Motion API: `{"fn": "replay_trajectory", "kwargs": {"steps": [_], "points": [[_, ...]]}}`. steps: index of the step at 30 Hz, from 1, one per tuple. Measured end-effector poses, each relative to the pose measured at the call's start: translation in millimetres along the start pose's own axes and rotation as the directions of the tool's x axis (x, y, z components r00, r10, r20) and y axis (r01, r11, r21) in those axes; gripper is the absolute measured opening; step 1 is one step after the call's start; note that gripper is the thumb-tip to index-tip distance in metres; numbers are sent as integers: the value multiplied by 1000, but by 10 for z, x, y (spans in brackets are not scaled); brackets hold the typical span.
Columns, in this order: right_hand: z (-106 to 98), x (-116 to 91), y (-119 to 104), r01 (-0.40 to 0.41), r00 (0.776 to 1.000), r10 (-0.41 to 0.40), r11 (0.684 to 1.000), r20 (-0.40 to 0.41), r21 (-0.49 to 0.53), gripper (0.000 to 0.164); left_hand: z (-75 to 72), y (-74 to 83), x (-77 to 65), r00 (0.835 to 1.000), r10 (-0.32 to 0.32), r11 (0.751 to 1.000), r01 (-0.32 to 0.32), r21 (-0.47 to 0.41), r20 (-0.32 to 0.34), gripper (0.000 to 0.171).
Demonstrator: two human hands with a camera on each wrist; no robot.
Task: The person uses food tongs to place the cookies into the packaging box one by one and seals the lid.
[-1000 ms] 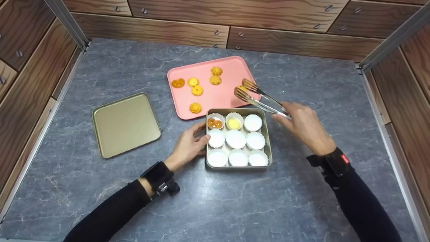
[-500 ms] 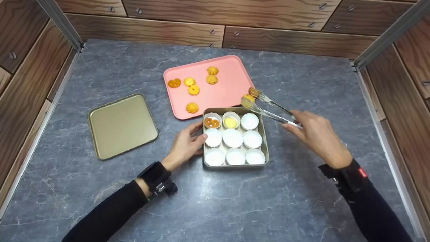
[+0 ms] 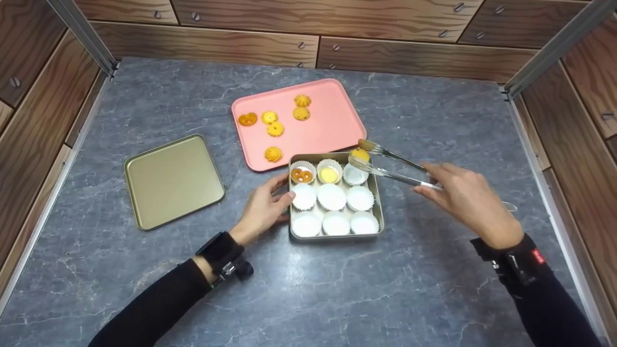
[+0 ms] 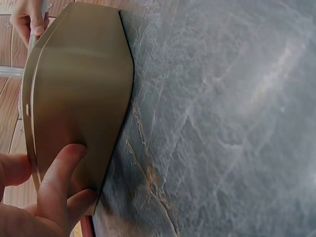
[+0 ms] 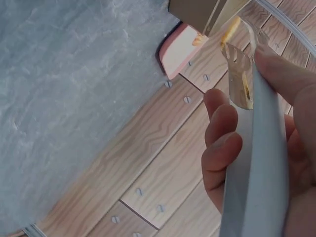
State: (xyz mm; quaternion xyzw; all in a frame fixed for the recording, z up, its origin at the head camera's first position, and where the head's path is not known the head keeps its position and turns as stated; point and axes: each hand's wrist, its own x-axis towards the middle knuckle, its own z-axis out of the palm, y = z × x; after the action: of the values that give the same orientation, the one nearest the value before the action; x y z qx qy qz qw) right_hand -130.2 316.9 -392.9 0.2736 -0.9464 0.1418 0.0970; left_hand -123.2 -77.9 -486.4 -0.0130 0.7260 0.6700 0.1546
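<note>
A square gold tin holds rows of white paper cups. A pretzel-shaped cookie sits in its back-left cup and a pale yellow round piece in the cup beside it. My left hand holds the tin's left side, thumb at the rim and fingers against the outer wall. My right hand grips metal tongs, thumb on one arm and fingers curled around the other. Between the tong tips a round golden cookie hangs above the back-right paper cup.
Behind the tin lies a pink tray bearing several cookies, including a pretzel shape and a swirl. A flat gold lid rests to the left on the grey marbled table. Wood-patterned panels surround it.
The tongs have lifted the cookie off the pink tray's right end and brought it toward me, over the tin's back-right corner. My left hand stays on the tin; the head view has shifted slightly.
</note>
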Motion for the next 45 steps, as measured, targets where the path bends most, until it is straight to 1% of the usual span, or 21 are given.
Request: {"fn": "replay_trajectory", "kwargs": {"steps": [5,10,13,16,20,24,30,36,41,45], "points": [[-51,4,-66,55,998,-53,995,24,-89,52,-4,-3,0,1000,-3,1000,3,-1,0,60],[-82,24,-136,104,994,-100,981,31,-164,51,0,5,-2,1000,-1,1000,1,-4,-1,60],[-91,35,-180,117,993,-113,972,32,-203,51,4,5,-4,1000,6,1000,-6,-15,-3,59],[-94,51,-223,122,993,-117,963,36,-241,47,8,6,-6,1000,8,1000,-8,-29,-5,59],[-88,80,-264,126,992,-119,951,41,-283,45,9,9,-4,1000,-1,999,1,-41,-2,60],[-69,110,-287,138,990,-131,939,42,-314,46,7,9,-4,1000,-4,999,4,-43,2,60],[-48,137,-323,150,989,-145,936,38,-318,47,10,20,-13,1000,-12,999,12,-40,0,61],[-52,166,-335,133,991,-116,938,70,-321,51,4,12,-6,1000,-10,999,10,-35,-1,62],[-55,168,-309,111,992,-88,950,90,-293,51,2,13,-3,1000,-7,999,7,-34,-6,61],[-59,148,-251,107,993,-91,967,78,-230,50,6,13,0,1000,1,1000,-1,-28,-5,60]]}}
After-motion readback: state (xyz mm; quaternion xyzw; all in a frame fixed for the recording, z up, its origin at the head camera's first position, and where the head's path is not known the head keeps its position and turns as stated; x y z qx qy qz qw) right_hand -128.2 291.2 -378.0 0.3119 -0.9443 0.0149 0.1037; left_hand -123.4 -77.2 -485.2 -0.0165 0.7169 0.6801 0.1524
